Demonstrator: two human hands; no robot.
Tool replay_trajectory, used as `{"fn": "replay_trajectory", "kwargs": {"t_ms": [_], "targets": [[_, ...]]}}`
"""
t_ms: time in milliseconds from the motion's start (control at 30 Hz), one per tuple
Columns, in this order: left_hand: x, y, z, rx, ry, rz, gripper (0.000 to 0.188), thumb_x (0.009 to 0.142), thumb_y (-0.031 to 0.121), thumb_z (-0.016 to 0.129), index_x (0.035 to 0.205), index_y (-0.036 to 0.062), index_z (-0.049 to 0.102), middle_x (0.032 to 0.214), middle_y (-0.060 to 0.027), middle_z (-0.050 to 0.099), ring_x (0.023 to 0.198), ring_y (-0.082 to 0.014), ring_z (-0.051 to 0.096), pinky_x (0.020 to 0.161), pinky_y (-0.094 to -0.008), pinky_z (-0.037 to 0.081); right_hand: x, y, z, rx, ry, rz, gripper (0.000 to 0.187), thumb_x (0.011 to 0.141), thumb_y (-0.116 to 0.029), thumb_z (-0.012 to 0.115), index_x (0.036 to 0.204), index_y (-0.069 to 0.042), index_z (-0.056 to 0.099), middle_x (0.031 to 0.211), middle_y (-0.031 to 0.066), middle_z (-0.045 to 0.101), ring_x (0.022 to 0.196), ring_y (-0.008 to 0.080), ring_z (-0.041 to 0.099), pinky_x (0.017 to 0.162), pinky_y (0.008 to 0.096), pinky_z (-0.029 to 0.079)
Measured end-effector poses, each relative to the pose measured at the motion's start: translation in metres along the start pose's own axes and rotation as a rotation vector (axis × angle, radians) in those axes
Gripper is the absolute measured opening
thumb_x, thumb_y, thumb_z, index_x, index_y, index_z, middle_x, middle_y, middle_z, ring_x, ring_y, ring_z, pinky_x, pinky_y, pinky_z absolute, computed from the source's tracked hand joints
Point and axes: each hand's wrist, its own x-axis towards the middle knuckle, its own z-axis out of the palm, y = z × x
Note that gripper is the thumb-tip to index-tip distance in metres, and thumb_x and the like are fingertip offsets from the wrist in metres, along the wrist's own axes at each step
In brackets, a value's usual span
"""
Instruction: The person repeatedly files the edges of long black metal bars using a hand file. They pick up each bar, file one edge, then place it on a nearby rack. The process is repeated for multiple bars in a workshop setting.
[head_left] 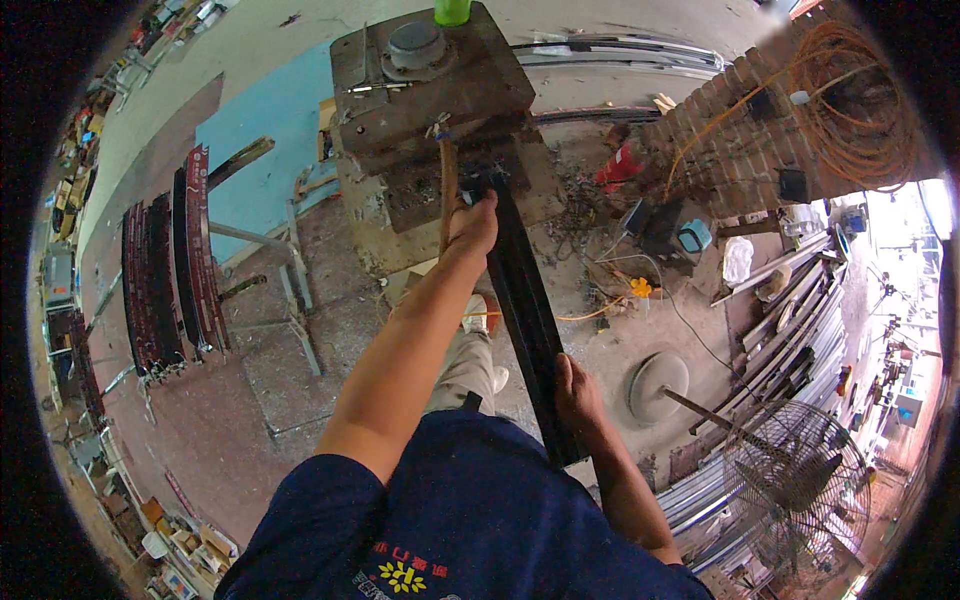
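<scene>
A long black metal profile point(525, 300) runs from the machine toward my body, tilted a little to the right. My left hand point(475, 222) is closed round its far end, beside the machine. Near the other end, my right hand point(582, 397) grips its right edge with the thumb along the top. The profile's far tip reaches the front of a dark, greasy machine point(430, 125) with a round metal cap point(416, 48) on it. A brown hose point(447, 185) hangs down just left of my left hand. Metal shavings lie about the machine's base.
Several dark red and black profiles point(165, 270) lie stacked on a trestle at the left. A pedestal fan point(797, 480) stands at the lower right, near piled metal bars point(790, 330). Coiled orange hose point(850, 105) hangs on a brick wall. Cables and a red cylinder point(620, 165) are on the right.
</scene>
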Motion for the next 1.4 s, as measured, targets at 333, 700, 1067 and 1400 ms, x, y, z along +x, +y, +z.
{"fn": "replay_trajectory", "kwargs": {"t_ms": [333, 700, 1067, 1400], "targets": [[-0.005, 0.009, -0.004, -0.015, 0.008, -0.073, 0.068, 0.085, 0.049, 0.067, 0.135, 0.0062, 0.051, 0.139, -0.0165, 0.051, 0.127, -0.0345, 0.048, 0.104, -0.0464, 0.036, -0.006, -0.007, -0.002, 0.032, 0.015, -0.014, 0.052, 0.103, -0.044, 0.030, 0.124, -0.004, 0.056, 0.101, 0.0308, 0.063, 0.100, 0.0489, 0.059, 0.082, 0.0489, 0.048], [0.027, -0.012, 0.002, -0.041, 0.057, 0.023, 0.068, 0.087, 0.046, 0.064, 0.141, 0.0109, 0.044, 0.145, -0.0167, 0.044, 0.131, -0.0375, 0.045, 0.102, -0.0510, 0.039, -0.007, -0.009, 0.000, 0.046, 0.019, -0.059, 0.053, 0.103, -0.045, 0.029, 0.123, -0.004, 0.056, 0.105, 0.0301, 0.063, 0.104, 0.0482, 0.058, 0.086, 0.0489, 0.047], [-0.003, 0.011, -0.004, -0.071, -0.026, -0.001, 0.066, 0.085, 0.047, 0.066, 0.136, 0.0081, 0.050, 0.147, -0.0189, 0.042, 0.135, -0.0361, 0.039, 0.105, -0.0524, 0.034, -0.007, -0.002, 0.001, 0.038, 0.050, -0.066, 0.060, 0.103, -0.048, 0.027, 0.111, 0.003, 0.058, 0.103, 0.0332, 0.060, 0.106, 0.0479, 0.056, 0.088, 0.0469, 0.044], [0.029, -0.001, -0.008, -0.108, -0.104, -0.069, 0.077, 0.085, 0.052, 0.065, 0.144, 0.0104, 0.039, 0.154, -0.0177, 0.031, 0.140, -0.0359, 0.029, 0.108, -0.0555, 0.027, -0.003, 0.002, 0.003, -0.042, 0.030, -0.081, 0.052, 0.103, -0.044, 0.029, 0.123, -0.006, 0.058, 0.106, 0.0290, 0.063, 0.103, 0.0482, 0.057, 0.087, 0.0519, 0.046]]}}
